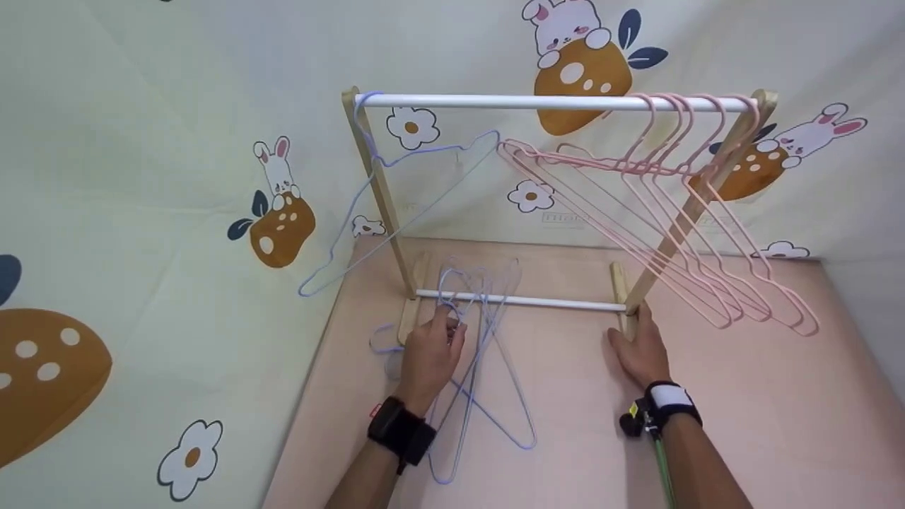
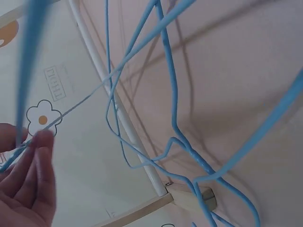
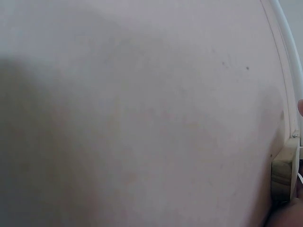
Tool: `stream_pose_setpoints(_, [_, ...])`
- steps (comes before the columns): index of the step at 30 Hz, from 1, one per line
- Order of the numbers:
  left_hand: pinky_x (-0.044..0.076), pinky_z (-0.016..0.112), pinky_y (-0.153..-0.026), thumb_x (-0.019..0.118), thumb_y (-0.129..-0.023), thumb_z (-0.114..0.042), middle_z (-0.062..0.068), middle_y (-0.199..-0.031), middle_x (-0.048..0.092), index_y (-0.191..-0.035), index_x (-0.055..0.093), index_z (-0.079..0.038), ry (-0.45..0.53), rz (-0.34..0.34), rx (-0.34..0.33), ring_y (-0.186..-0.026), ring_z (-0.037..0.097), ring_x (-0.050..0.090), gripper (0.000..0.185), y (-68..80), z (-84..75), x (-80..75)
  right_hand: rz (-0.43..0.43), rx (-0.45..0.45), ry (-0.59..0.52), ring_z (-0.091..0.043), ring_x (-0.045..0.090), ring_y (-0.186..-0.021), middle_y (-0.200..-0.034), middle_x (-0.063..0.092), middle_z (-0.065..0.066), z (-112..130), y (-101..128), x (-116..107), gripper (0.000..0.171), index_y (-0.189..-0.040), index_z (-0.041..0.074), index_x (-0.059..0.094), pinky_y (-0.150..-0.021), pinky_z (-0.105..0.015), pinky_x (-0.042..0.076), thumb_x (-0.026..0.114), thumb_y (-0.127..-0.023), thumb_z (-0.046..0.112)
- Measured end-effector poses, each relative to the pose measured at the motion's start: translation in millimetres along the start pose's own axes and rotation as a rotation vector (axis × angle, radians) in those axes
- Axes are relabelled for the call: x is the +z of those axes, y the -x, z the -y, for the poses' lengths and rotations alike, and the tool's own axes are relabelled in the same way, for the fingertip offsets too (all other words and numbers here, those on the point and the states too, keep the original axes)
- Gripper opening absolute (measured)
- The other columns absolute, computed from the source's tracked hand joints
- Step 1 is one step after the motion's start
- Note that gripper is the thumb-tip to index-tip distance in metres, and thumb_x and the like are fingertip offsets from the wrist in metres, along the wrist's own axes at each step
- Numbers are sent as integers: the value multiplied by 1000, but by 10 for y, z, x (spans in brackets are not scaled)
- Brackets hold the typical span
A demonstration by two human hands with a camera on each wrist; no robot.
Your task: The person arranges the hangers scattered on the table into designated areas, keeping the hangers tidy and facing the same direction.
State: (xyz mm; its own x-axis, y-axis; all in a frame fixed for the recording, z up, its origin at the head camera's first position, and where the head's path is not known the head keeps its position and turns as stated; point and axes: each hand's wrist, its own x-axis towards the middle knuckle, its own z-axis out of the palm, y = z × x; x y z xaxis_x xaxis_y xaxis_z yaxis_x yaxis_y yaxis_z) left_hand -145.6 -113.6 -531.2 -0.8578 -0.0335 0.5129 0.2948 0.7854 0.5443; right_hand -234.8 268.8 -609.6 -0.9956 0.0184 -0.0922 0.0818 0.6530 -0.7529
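Observation:
My left hand (image 1: 430,357) pinches the wire of a blue hanger (image 2: 10,163) between thumb and fingers, low in front of the rack's lower bar (image 1: 544,302). Several blue hangers (image 1: 524,447) bunch together around that hand, their wires crossing and their hooks near the lower bar. On the right, my right hand (image 1: 642,350) holds the wooden foot (image 1: 619,279) of the clothes rack, thumb on one side and fingers on the other. That foot's end also shows at the right edge of the right wrist view, where the hand is mostly cut off.
One blue hanger (image 1: 424,150) hangs at the left end of the white top bar (image 1: 495,102). Several pink hangers (image 1: 629,167) hang at its right end, jutting forward over the pink surface (image 1: 763,403). Behind stands a patterned wall cloth (image 1: 177,141).

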Motion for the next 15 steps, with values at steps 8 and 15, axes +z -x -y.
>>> stream_pose_setpoints(8, [65,39,-73,74,-102,4,10,-98,81,-120,71,4,56,54,-51,-86,24,80,17,-19,-10,-67,-2,-2,-6,-53,22,-161,-174,21,-38,20,3,-12,92,-175,0,4,-129,-65,20,62,-107,24])
stream_pose_setpoints(15, [65,39,-77,71,-102,8,11,-100,80,-111,72,2,47,-22,-28,-89,26,80,11,-80,18,-117,-10,-13,-8,-54,24,-160,-173,23,-38,6,6,1,92,-175,-1,6,-128,-64,21,62,-107,23])
